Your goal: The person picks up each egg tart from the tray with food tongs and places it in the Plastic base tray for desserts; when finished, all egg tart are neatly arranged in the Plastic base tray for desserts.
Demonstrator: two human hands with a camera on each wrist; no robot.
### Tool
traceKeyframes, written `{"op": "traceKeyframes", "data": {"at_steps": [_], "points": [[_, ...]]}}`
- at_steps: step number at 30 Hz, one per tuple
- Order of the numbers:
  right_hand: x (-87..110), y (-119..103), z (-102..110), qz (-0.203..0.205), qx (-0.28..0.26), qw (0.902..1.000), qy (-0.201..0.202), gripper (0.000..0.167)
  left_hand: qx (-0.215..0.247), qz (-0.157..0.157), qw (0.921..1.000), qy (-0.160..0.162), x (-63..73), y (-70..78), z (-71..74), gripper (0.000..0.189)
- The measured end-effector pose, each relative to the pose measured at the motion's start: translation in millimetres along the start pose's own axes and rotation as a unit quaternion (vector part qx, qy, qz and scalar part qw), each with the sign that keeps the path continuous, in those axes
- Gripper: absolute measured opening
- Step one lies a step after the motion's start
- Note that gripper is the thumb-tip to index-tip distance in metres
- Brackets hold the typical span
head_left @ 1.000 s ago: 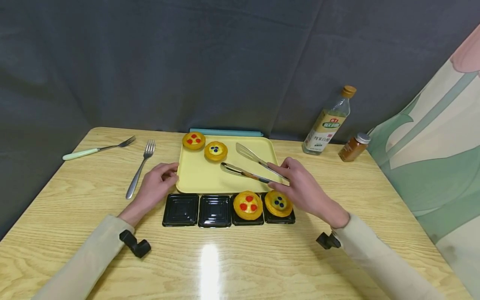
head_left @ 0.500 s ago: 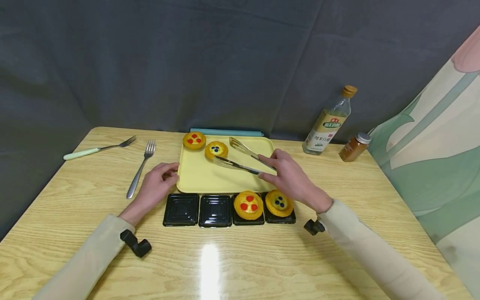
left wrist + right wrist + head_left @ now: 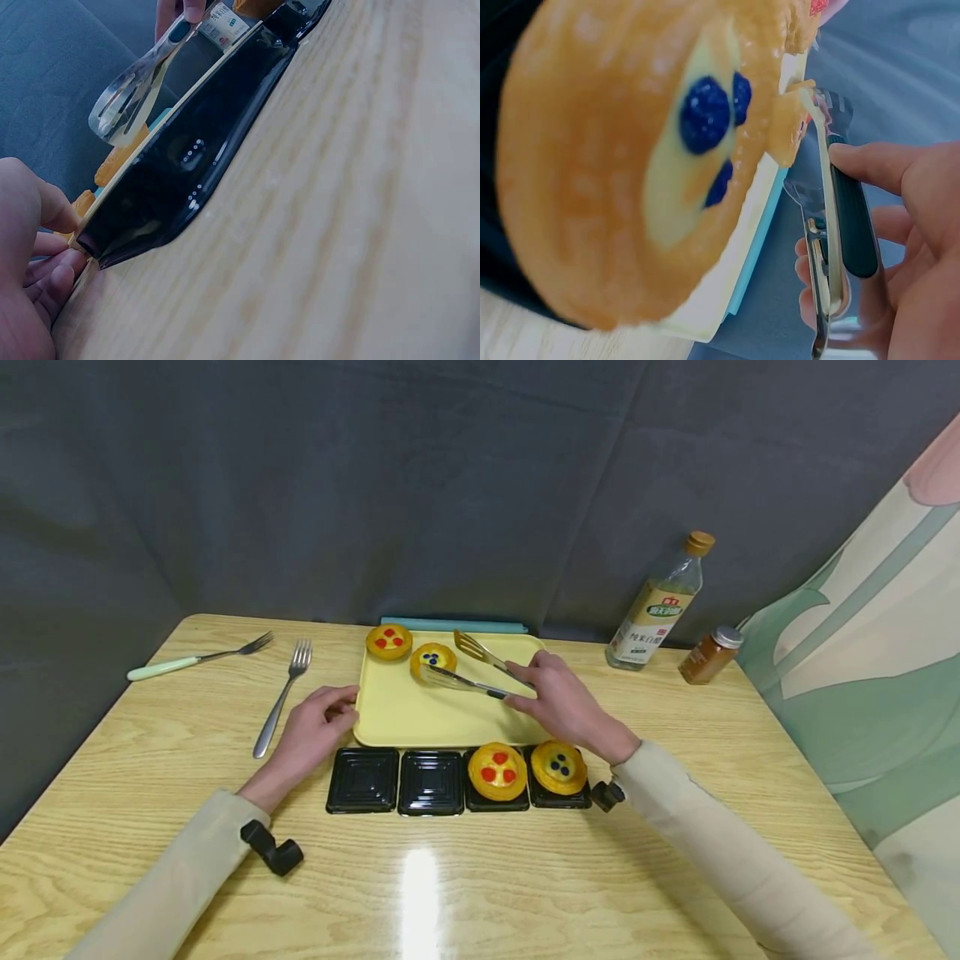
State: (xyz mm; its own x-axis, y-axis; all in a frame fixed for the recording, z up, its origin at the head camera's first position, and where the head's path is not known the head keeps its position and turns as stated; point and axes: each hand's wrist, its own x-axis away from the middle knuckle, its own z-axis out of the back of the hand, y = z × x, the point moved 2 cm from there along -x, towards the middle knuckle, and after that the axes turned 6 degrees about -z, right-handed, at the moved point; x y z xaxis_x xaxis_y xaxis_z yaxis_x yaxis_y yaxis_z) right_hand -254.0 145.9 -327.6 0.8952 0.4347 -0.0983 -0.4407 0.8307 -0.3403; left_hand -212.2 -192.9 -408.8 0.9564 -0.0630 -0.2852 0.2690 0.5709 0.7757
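Note:
At the left edge of a yellow tray (image 3: 405,718), my left hand (image 3: 318,727) holds the rim with its fingers and thumb. My right hand (image 3: 562,697) grips metal tongs (image 3: 468,684) with dark handle grips, also in the right wrist view (image 3: 853,214). The tongs' two arms are spread apart above the tray. One tip overlaps the front of a blueberry-topped egg tart (image 3: 432,657); the other is to its right, farther back. Whether they touch the tart cannot be seen. A red-topped tart (image 3: 388,642) sits in the tray's far left corner.
Before the tray stand black square holders: two bare ones (image 3: 363,781) (image 3: 432,783), then two bearing a red-topped tart (image 3: 497,772) and a blueberry tart (image 3: 558,768). Two forks (image 3: 282,697) (image 3: 198,658) lie left. A vinegar bottle (image 3: 651,610) and small jar (image 3: 710,656) stand right.
My right hand has moved left and away from me with the tongs, bringing their tips to the blueberry tart on the tray. My left hand has stayed put.

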Motion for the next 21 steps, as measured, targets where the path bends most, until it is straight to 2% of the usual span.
{"op": "traceKeyframes", "data": {"at_steps": [13,21], "points": [[-9.5,-7,-5,0.007,0.001,1.0000,-0.005,0.057,-0.001,0.000,1.0000,0.002,-0.4,0.0,0.8,0.043],[-11.6,-8,-7,0.019,0.022,0.9996,-0.004,0.055,0.000,-0.001,1.0000,0.002,-0.8,-1.2,-0.2,0.043]]}}
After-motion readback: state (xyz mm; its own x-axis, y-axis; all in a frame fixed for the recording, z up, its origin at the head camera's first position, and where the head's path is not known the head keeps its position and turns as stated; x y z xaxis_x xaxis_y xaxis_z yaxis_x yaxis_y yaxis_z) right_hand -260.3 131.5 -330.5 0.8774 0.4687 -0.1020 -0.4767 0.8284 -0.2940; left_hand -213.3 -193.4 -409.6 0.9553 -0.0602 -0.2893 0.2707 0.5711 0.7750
